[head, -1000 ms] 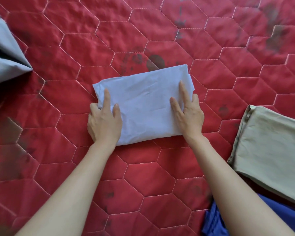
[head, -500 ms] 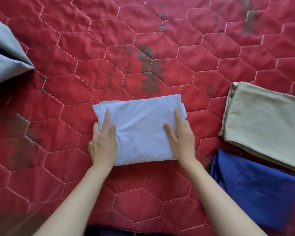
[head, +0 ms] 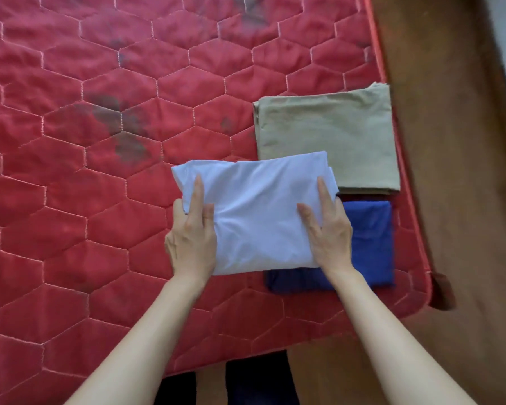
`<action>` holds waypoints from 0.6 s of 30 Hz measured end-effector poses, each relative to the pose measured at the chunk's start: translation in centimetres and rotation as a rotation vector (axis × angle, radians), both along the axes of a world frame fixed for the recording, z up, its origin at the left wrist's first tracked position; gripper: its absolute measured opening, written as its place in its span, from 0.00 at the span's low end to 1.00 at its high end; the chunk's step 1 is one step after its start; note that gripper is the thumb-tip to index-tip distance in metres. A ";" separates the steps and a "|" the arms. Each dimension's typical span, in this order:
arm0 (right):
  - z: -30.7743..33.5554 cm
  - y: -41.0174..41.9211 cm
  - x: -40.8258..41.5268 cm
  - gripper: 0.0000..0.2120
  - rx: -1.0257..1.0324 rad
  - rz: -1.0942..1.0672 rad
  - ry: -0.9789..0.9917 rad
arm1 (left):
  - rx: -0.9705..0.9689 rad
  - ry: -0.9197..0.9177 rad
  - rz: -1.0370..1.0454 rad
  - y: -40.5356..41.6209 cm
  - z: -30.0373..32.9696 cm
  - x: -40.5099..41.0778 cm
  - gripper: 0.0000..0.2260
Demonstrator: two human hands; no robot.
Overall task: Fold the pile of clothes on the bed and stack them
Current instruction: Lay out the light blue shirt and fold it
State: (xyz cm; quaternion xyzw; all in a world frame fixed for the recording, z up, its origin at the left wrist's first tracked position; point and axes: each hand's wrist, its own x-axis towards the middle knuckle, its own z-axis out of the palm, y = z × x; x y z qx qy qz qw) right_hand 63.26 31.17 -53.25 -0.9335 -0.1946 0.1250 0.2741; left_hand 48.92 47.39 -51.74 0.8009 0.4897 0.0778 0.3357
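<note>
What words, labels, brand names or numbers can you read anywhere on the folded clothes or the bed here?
None: no text, label, brand or number shows anywhere.
White folded garment, held by the left hand and right hand: plain.
Beige folded garment: plain.
Blue folded garment: plain.
Red quilted mattress: only stitched hexagons and dark stains.

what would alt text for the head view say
Two hands, left hand and right hand, hold a folded white garment by its sides, partly over a folded blue garment on a red quilted mattress. A folded khaki garment lies just beyond, near the mattress edge.
</note>
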 end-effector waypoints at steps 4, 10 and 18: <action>0.6 -8.4 3.5 0.30 -0.062 -0.088 -0.013 | -0.029 -0.017 -0.068 -7.9 -0.2 4.2 0.23; -0.6 -16.9 6.4 0.31 -0.101 -0.129 -0.003 | -0.035 0.015 -0.125 -15.5 -1.5 8.4 0.23; -5.2 -17.5 6.6 0.32 -0.099 -0.007 0.024 | 0.019 0.143 -0.044 -17.0 -4.4 8.0 0.24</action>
